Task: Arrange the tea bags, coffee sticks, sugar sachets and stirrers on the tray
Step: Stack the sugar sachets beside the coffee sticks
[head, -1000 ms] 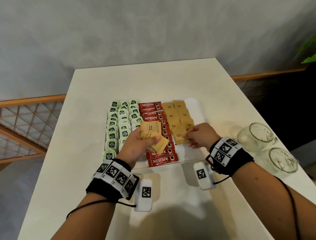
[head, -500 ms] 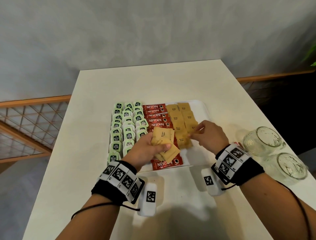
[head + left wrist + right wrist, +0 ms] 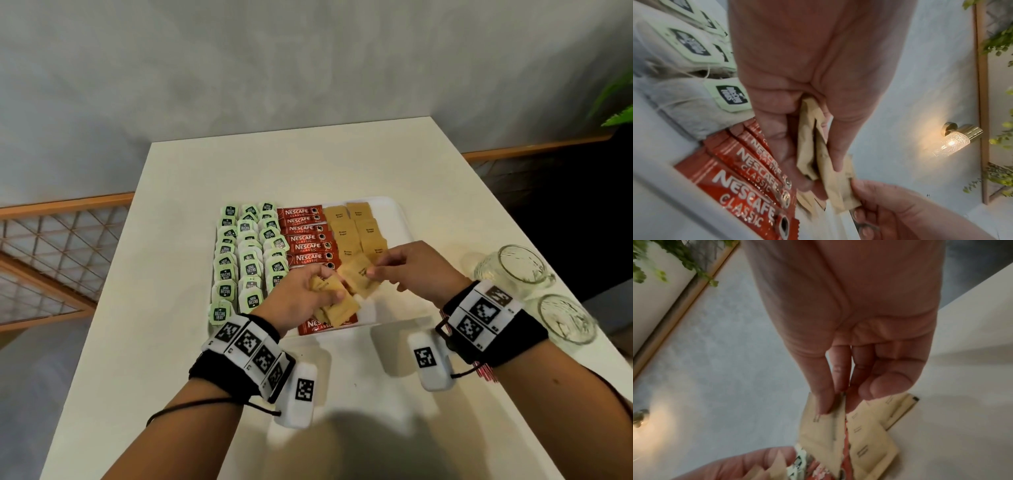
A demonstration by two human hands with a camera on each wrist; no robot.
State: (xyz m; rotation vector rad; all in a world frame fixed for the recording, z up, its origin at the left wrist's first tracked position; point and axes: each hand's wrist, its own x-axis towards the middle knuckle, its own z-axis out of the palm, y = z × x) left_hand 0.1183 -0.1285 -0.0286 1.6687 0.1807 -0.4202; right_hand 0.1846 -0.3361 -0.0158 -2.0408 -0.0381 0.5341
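A white tray (image 3: 394, 219) holds green-tagged tea bags (image 3: 250, 253) at the left, red coffee sticks (image 3: 305, 236) in the middle and brown sugar sachets (image 3: 356, 229) in two rows to the right. My left hand (image 3: 325, 287) hovers over the tray's near end and grips a bunch of sugar sachets (image 3: 337, 308), also seen from the left wrist (image 3: 812, 146). My right hand (image 3: 380, 269) pinches one sachet (image 3: 359, 277) at the edge of that bunch. In the right wrist view thumb and fingers pinch this sachet (image 3: 824, 428) above the laid ones (image 3: 869, 443).
Two empty glass mugs (image 3: 513, 267) (image 3: 565, 318) stand at the table's right edge, close to my right forearm. Something red-and-white striped (image 3: 486, 373) pokes out under my right wrist. A wooden lattice railing (image 3: 51, 246) runs beyond the left table edge.
My right hand has left the rows of laid sachets and come back toward my left hand, where it now pinches a sachet from the bunch. The left hand has hardly moved.
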